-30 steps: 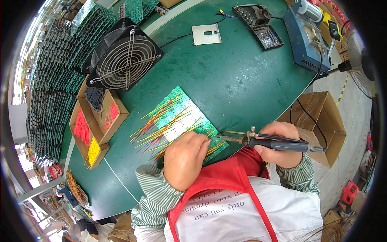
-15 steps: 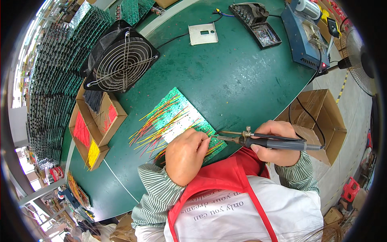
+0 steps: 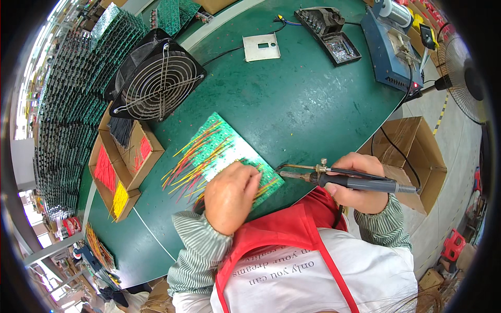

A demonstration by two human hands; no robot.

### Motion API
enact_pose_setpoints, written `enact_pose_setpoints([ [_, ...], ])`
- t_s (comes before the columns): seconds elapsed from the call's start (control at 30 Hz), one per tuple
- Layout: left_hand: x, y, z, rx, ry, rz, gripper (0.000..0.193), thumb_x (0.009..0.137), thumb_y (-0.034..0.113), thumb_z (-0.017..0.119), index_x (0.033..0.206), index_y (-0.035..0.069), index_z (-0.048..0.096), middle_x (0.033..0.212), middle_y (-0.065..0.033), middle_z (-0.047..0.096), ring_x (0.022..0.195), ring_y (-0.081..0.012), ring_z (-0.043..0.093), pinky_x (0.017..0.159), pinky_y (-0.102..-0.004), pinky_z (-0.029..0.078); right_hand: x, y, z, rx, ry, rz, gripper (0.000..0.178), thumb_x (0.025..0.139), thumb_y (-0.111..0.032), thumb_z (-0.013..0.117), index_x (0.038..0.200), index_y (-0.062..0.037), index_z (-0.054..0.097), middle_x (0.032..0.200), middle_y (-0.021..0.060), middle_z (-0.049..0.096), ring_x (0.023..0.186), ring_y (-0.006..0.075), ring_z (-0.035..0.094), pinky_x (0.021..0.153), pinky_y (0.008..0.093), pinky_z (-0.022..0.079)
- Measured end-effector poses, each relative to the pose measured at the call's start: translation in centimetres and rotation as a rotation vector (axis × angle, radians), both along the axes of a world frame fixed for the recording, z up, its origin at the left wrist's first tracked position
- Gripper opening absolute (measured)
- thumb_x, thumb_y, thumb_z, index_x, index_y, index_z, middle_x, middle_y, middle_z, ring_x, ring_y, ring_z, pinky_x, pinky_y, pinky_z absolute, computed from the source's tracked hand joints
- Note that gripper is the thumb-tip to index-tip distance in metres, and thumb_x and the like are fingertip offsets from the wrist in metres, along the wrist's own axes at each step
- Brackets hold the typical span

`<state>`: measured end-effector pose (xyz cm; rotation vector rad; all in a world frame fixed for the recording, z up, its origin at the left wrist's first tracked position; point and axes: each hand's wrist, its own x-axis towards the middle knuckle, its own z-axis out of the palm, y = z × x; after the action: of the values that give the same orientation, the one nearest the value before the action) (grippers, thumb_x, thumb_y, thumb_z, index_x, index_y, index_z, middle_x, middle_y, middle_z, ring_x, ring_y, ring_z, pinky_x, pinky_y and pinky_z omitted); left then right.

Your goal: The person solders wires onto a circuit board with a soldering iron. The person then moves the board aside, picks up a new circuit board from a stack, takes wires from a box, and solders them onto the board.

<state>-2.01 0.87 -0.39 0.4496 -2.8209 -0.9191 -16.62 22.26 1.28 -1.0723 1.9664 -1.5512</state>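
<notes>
My right hand (image 3: 361, 183) grips the dark handle of a soldering iron (image 3: 300, 176) with a thin brass feed tube along its top. The iron points left, its tip just off the right edge of a green circuit board (image 3: 264, 168). My left hand (image 3: 229, 198) rests over the board's near part with its fingers curled in; what they pinch, if anything, is hidden. Rows of red and yellow wires (image 3: 195, 148) stick out from the board toward the left, and part of them lies beneath my left hand.
A cardboard tray (image 3: 148, 164) of red, yellow and dark wires stands left, beside a black fan (image 3: 159, 78). Stacked circuit boards (image 3: 68, 115) rise behind. A white plate (image 3: 261, 48), black box (image 3: 342, 47) and blue soldering station (image 3: 389, 52) lie farther off; a carton (image 3: 428, 156) stands right.
The board and my left hand have shifted slightly left, opening a small gap to the iron's tip. My right hand with the soldering iron has hardly moved.
</notes>
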Motion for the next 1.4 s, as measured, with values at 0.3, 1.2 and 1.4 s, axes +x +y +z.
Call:
enact_pose_setpoints([
  [0.3,3.9,-2.2,3.4,-0.124,0.044,0.118,0.006,0.076,0.001,0.069,0.080,0.000,0.064,0.071,-0.0092,0.058,0.058,-0.0190,0.057,0.052,-0.0290,0.045,1.1,-1.7,0.4,0.008,-0.022,0.080,0.017,0.069,-0.009,0.073,0.079,-0.0020,0.062,0.065,0.0057,0.062,0.053,0.0152,0.059,0.050,0.0262,0.045],
  [1.2,7.7,-0.4,0.8,0.168,-0.088,0.161,0.008,0.075,0.002,0.070,0.081,0.000,0.066,0.077,-0.0075,0.057,0.059,-0.0161,0.056,0.052,-0.0267,0.044,3.8,-4.5,0.0,0.060,-0.114,0.277,0.014,0.070,-0.009,0.072,0.076,-0.0025,0.062,0.062,0.0065,0.060,0.052,0.0181,0.060,0.049,0.0288,0.045],
  [1.4,7.7,-0.7,0.7,0.164,-0.095,0.154,0.008,0.075,0.002,0.070,0.081,0.000,0.066,0.077,-0.0077,0.058,0.058,-0.0165,0.055,0.052,-0.0267,0.044,3.3,-4.4,-0.3,0.015,-0.081,0.237,0.016,0.069,-0.009,0.072,0.077,-0.0019,0.061,0.062,0.0062,0.060,0.051,0.0167,0.059,0.048,0.0281,0.044],
])
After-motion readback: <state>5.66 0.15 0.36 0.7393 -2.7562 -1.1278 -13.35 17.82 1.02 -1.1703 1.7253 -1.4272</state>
